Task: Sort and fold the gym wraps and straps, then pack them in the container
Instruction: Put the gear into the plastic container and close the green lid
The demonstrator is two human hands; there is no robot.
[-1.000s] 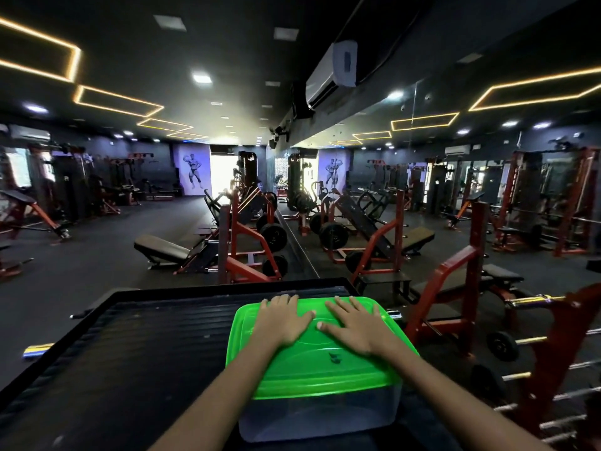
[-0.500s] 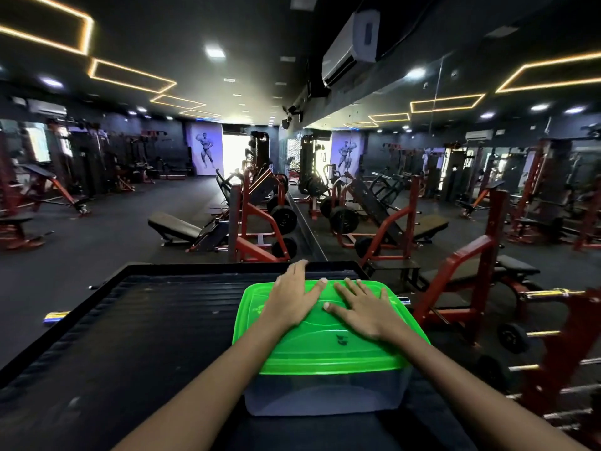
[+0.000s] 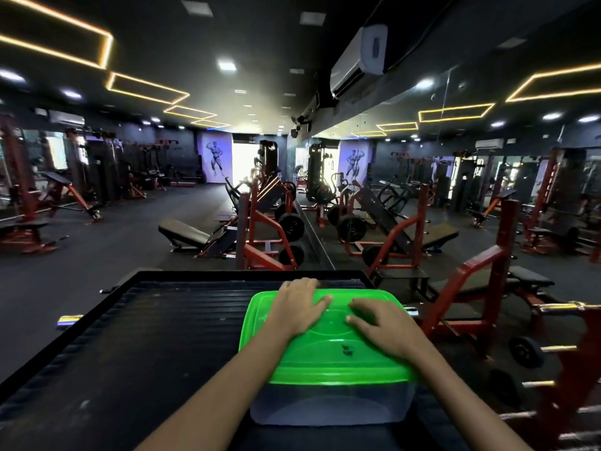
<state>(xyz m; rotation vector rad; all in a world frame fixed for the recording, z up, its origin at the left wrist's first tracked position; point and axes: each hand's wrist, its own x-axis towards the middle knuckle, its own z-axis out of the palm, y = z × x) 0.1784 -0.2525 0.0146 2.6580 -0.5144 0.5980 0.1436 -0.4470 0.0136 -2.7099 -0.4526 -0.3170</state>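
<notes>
Spreading wide behind everything, a dark gym hall with a black ceiling, yellow outlined light strips and a white wall air conditioner (image 3: 359,60). Crowded across the floor with red-and-black steel weight machines (image 3: 260,229) and padded benches, doubled in a mirror wall on the right. Nearest on the right, a red steel rack (image 3: 481,275) with chrome bars.

Filling the lower left, a black ribbed table (image 3: 146,346) with a raised rim. Standing on its right part, a clear rectangular plastic container (image 3: 331,403) closed by a bright green plastic lid (image 3: 341,362). Contents not readable through the cloudy wall; wraps and straps not visible anywhere in view.

Lying flat on the lid's far half, both hands side by side. Left hand (image 3: 297,309) palm down near the lid's far left, fingers (image 3: 302,283) close together and bent down over the far edge, thumb stretched toward the other hand. Right hand (image 3: 379,323) palm down near the lid's middle right, fingers (image 3: 361,305) straight, slightly spread, pointing left toward the far edge, thumb just short of the left thumb. Neither hand curled round anything, only pressing on the green surface. Bare forearms running back from the hands to the bottom edge, crossing above the container's near corners.

Smallest, a dark mark (image 3: 347,350) on the lid between the wrists, and a yellow-and-blue bar end (image 3: 70,320) poking out past the table's left rim.
</notes>
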